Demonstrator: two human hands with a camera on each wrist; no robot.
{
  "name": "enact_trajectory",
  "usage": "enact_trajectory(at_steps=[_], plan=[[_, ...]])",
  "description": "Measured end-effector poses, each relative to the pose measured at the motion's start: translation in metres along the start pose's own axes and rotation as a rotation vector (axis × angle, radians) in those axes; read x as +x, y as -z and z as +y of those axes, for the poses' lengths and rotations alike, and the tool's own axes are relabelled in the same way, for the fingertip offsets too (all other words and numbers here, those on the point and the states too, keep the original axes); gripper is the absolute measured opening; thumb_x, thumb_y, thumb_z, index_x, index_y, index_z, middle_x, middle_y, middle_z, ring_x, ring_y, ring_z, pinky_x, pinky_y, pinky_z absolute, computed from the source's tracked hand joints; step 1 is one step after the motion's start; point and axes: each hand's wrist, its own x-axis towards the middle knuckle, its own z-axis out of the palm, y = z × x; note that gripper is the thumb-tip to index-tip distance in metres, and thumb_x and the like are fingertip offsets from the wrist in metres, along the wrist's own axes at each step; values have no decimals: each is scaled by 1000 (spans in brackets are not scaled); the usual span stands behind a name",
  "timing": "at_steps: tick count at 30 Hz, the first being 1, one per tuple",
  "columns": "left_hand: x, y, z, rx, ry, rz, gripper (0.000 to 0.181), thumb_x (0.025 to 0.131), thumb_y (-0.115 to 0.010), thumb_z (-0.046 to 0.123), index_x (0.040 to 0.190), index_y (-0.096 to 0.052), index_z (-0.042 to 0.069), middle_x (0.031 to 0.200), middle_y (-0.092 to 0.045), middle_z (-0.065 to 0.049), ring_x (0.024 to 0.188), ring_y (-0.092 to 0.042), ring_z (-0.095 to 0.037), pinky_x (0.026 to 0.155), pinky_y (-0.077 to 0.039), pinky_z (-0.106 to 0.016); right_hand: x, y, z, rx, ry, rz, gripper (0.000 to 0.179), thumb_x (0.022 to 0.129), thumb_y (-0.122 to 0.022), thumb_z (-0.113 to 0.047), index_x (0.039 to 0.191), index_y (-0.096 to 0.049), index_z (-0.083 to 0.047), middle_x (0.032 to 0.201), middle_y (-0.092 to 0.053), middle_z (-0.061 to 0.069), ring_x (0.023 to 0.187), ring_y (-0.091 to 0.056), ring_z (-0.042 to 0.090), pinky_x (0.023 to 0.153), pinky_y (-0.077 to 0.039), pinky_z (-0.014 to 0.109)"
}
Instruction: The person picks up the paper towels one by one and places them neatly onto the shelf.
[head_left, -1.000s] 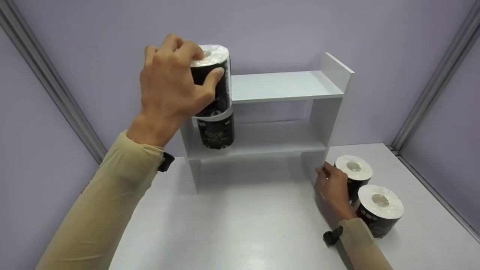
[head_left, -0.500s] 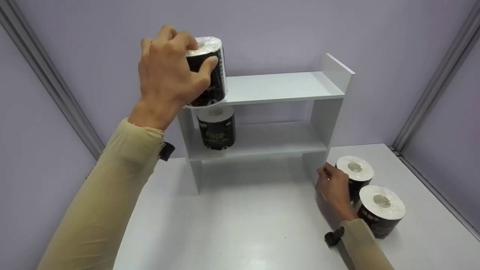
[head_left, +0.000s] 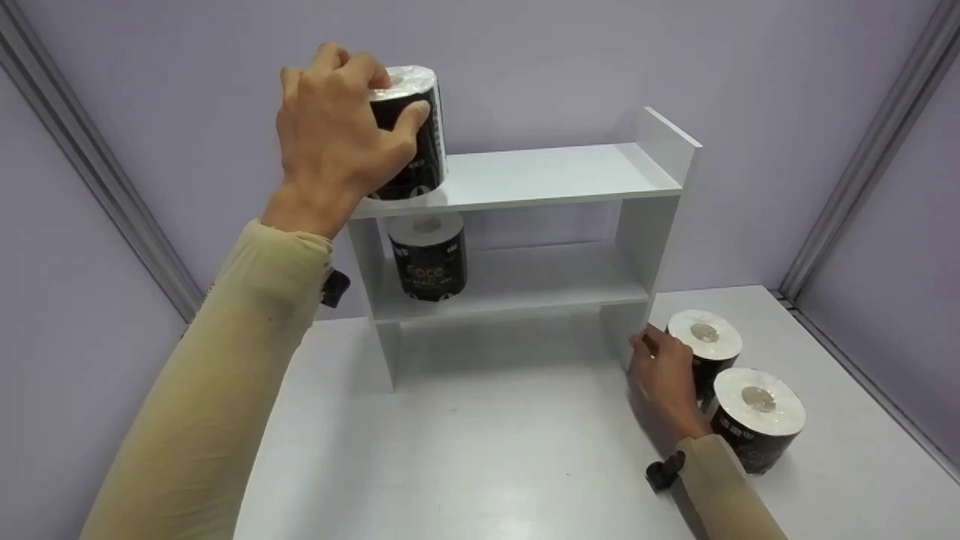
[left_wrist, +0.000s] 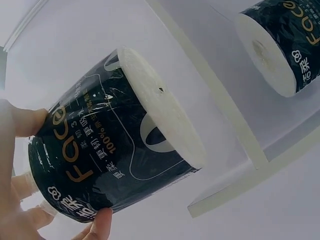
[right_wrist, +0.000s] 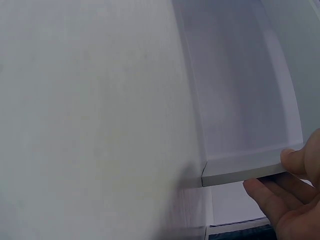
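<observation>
My left hand [head_left: 330, 142] grips a toilet roll [head_left: 411, 176] in black printed wrap over the left end of the white shelf's top board [head_left: 555, 172]. The thumb lies along its side and the fingers are at its upper rim. In the left wrist view, the held roll [left_wrist: 100, 135] shows its white underside toward the board. A similar roll [head_left: 431, 270] stands below, at the left of the middle board. My right hand [head_left: 664, 379] pinches the front edge of the shelf's right side panel [right_wrist: 240, 176] low down, with thumb on one face and fingers on the other.
Two more toilet rolls stand on the white table [head_left: 480, 465] right of the shelf, a nearer one [head_left: 757, 439] and a farther one [head_left: 705, 337], close beside my right hand. The shelf's raised right end [head_left: 671, 146] rises above the top board. Pale walls surround the table.
My left hand has raised the toilet roll and shifted it slightly left, from in front of the shelf to over the top board. The lower roll now shows fully. The right hand keeps its place.
</observation>
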Motion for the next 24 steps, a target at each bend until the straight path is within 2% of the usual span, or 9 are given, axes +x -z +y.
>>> enact_trajectory(at_steps=[6,12,19,24], plan=[[8,-4,2,16,13,-14,53,96,-72,52,121,-74,6,135,-65,-15,117,-54,-39,95,-52,-51,0,1,1,6,-4,3,15,106,-61,-3,105,-74,4,108,-78,24,112,-75,40,94,-61,54],[18,-5,4,39,41,-33,53,96,-71,53,124,-74,8,139,-64,-13,121,-54,-39,97,-54,-50,-1,1,-1,0,-10,0,17,107,-61,-5,112,-75,2,111,-78,23,114,-74,39,94,-61,54],[23,-6,7,62,33,-29,53,97,-69,53,122,-73,7,138,-64,-12,124,-54,-40,100,-54,-51,0,-1,-2,-44,23,21,17,107,-63,-8,96,-73,1,100,-79,21,93,-75,32,80,-59,45],[27,-8,3,61,40,-21,55,97,-69,54,124,-73,7,139,-63,-13,125,-53,-40,101,-54,-51,1,1,-3,-42,11,19,17,107,-62,-8,100,-74,0,102,-79,20,97,-75,33,83,-59,46]])
